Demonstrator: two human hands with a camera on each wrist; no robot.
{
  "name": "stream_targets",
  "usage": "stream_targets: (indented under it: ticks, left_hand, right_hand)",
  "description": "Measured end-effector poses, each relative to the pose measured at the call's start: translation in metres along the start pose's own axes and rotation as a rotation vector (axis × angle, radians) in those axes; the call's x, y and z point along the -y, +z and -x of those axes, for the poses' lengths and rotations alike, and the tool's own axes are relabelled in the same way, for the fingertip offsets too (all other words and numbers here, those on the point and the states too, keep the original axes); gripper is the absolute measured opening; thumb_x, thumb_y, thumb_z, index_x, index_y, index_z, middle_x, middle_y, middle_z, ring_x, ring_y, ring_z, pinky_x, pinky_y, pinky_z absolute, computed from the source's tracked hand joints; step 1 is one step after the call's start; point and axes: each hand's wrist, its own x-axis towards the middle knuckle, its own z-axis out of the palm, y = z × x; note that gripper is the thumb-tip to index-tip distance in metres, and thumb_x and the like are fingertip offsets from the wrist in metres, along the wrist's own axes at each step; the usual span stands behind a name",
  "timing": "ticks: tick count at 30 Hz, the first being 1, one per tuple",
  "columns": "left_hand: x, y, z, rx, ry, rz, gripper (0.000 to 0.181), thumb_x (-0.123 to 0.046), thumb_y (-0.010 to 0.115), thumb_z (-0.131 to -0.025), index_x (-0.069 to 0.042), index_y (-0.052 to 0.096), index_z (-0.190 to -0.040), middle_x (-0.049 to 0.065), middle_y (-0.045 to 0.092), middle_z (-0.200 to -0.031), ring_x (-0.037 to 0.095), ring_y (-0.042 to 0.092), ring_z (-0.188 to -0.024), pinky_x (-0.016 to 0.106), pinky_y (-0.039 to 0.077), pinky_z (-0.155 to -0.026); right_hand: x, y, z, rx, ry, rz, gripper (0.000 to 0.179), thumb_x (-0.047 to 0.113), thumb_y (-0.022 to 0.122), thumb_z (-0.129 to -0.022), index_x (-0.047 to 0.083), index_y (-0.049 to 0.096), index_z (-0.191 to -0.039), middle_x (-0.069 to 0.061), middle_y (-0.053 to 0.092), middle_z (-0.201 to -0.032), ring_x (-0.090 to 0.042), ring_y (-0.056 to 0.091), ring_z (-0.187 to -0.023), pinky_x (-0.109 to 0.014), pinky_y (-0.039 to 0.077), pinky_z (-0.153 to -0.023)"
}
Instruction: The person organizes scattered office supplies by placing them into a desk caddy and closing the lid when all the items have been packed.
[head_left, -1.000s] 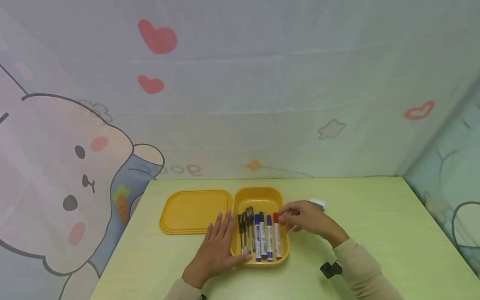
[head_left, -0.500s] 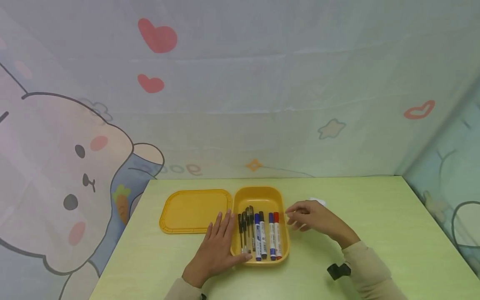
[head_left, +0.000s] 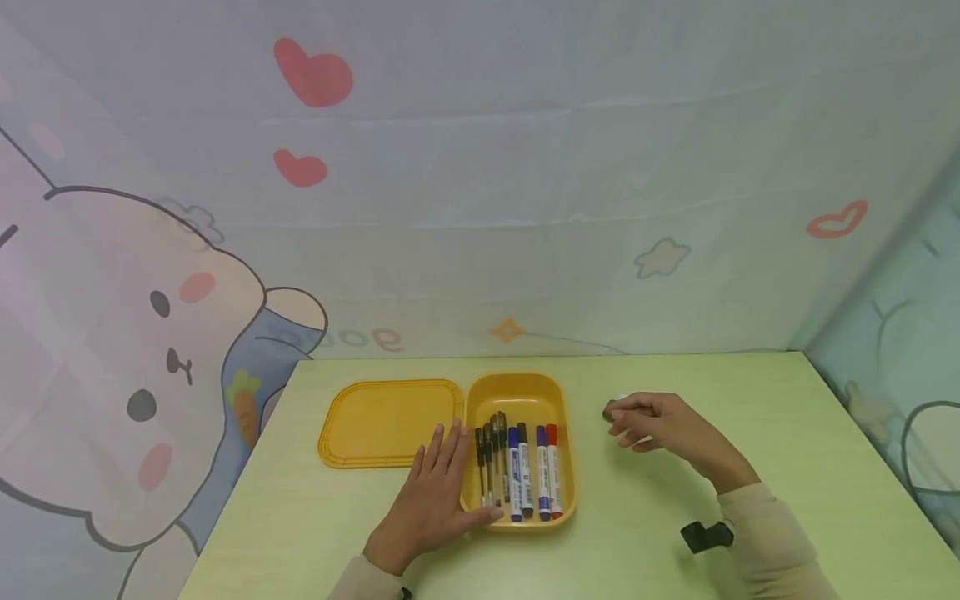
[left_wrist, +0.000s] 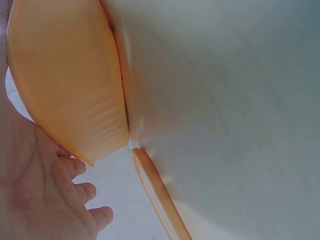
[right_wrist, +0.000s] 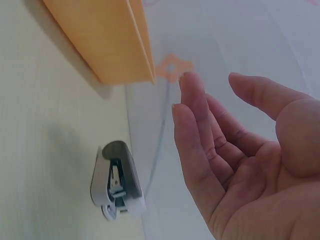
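Observation:
A yellow box point(head_left: 517, 385) holds several black-capped pens point(head_left: 489, 454) on the left and a row of markers on the right. Two markers have blue caps, with a black-capped marker point(head_left: 525, 475) between them, and a red-capped marker point(head_left: 553, 475) is rightmost. My left hand point(head_left: 429, 504) rests on the box's left side with straight fingers, its thumb over the near-left corner. Right of the box, my right hand point(head_left: 667, 429) is raised with loosely bent fingers, holding nothing. A small grey and white stapler point(right_wrist: 117, 180) sits on the table near it, mostly hidden behind the hand in the head view.
A flat yellow lid point(head_left: 393, 425) lies on the table left of the box. The pale green table point(head_left: 750, 417) ends at a fabric backdrop point(head_left: 465, 250) printed with cartoon figures.
The right hand has left the red marker and moved right, toward the stapler. The right-hand blue marker now lies closer to the red one. The left hand has stayed in place.

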Motion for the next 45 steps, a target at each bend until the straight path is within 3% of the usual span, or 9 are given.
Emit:
stream_targets:
  ticks: [9, 17, 26, 33, 45]
  left_hand:
    - [0.001, -0.001, 0.0, -0.003, 0.005, 0.007, 0.114, -0.081, 0.05, -0.087, -0.012, 0.003, -0.165, 0.011, 0.005, -0.172, 0.036, 0.004, -0.157, 0.062, 0.016, -0.122]
    - [0.0, -0.001, 0.001, 0.004, 0.002, 0.011, 0.115, -0.082, 0.048, -0.087, -0.012, 0.002, -0.165, 0.011, 0.005, -0.172, 0.036, 0.003, -0.157, 0.062, 0.014, -0.122]
    - [0.0, -0.002, 0.001, -0.007, 0.002, 0.014, 0.114, -0.079, 0.052, -0.087, -0.011, 0.003, -0.165, 0.011, 0.006, -0.171, 0.037, 0.005, -0.157, 0.062, 0.015, -0.122]
    - [0.0, -0.001, 0.001, 0.002, -0.004, 0.007, 0.115, -0.082, 0.049, -0.086, -0.011, 0.003, -0.165, 0.011, 0.005, -0.172, 0.036, 0.005, -0.157, 0.061, 0.015, -0.122]
    - [-0.001, 0.001, 0.0, 0.002, -0.009, 0.016, 0.115, -0.081, 0.05, -0.086, -0.013, 0.0, -0.165, 0.009, 0.004, -0.172, 0.031, -0.002, -0.157, 0.06, 0.012, -0.123]
  right_hand:
    - [-0.013, -0.018, 0.008, -0.039, 0.001, 0.014, 0.055, 0.037, 0.056, -0.106, -0.005, 0.053, -0.14, -0.023, 0.069, -0.12, -0.035, 0.07, -0.103, -0.036, 0.059, -0.086]
    - [-0.023, -0.025, 0.009, -0.1, 0.034, -0.008, 0.055, 0.04, 0.057, -0.105, -0.002, 0.055, -0.139, -0.023, 0.069, -0.12, -0.03, 0.071, -0.101, -0.034, 0.059, -0.085]
    - [-0.035, -0.029, 0.007, -0.135, 0.063, -0.037, 0.057, 0.041, 0.058, -0.104, -0.004, 0.055, -0.139, -0.022, 0.068, -0.123, -0.034, 0.071, -0.105, -0.033, 0.059, -0.086]
    - [-0.047, -0.032, 0.002, -0.147, 0.117, -0.026, 0.06, 0.044, 0.058, -0.103, -0.001, 0.053, -0.142, -0.017, 0.07, -0.123, -0.025, 0.072, -0.101, -0.033, 0.059, -0.085]
    - [-0.062, -0.032, -0.003, -0.136, 0.136, -0.052, 0.065, 0.046, 0.059, -0.102, 0.0, 0.048, -0.147, -0.018, 0.069, -0.126, -0.024, 0.072, -0.099, -0.033, 0.059, -0.084]
